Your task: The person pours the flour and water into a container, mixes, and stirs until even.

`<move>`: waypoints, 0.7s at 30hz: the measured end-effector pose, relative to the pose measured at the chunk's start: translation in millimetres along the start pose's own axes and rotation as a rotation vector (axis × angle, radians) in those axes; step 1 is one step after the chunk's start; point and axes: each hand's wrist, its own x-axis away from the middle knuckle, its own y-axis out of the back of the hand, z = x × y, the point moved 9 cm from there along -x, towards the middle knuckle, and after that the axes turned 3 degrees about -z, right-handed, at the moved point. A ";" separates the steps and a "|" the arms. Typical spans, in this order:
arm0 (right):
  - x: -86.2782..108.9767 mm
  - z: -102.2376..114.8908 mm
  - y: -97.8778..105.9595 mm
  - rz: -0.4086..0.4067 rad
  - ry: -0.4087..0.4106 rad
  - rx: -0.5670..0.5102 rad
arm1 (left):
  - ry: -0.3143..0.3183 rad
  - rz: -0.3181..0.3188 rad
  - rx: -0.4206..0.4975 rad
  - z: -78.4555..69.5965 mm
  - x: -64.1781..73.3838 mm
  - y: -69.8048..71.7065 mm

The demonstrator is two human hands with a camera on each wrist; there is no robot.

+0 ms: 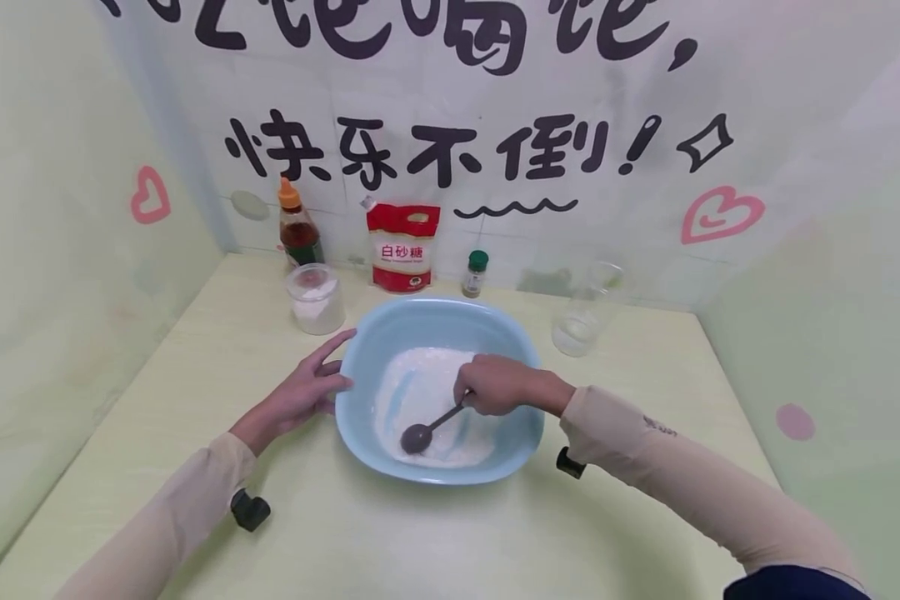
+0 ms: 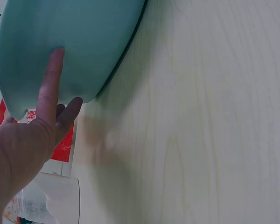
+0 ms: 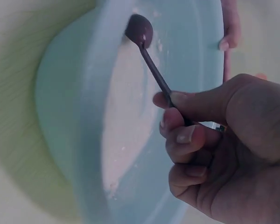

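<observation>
A light blue basin [image 1: 442, 475] stands on the table with white powder [image 1: 420, 375] spread over its bottom. My right hand [image 1: 498, 383] is over the basin, gripping the handle of a dark spoon [image 1: 417, 438]. The spoon's round bowl is down at the powder, on the near left side. In the right wrist view, thumb and curled fingers close round the spoon's thin handle [image 3: 155, 72]. Against the basin's left side rests my left hand [image 1: 311, 387], fingers spread. The left wrist view shows a straight finger [image 2: 50, 88] touching the basin's outer wall.
Behind the basin stand a clear jar [image 1: 316, 300] of white grains, a sauce bottle [image 1: 299, 225], a red and white sugar bag [image 1: 402, 250] and a green-capped small bottle [image 1: 475, 273]. A clear measuring cup [image 1: 581, 317] is at the back right. Walls enclose three sides.
</observation>
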 end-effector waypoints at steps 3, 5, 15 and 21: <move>-11.9 4.7 5.7 -0.051 -0.020 0.013 | -0.005 0.002 -0.006 0.2 -0.4 -0.5; -17.3 2.9 11.0 -0.089 -0.054 0.050 | -0.013 0.004 -0.010 -0.3 -0.5 -0.5; -2.9 -51.5 42.3 -0.195 -0.264 0.185 | 0.009 -0.009 -0.010 0.6 -0.9 -1.5; 27.4 -72.2 44.1 -0.172 -0.297 0.148 | 0.011 -0.015 -0.017 0.5 -0.3 0.3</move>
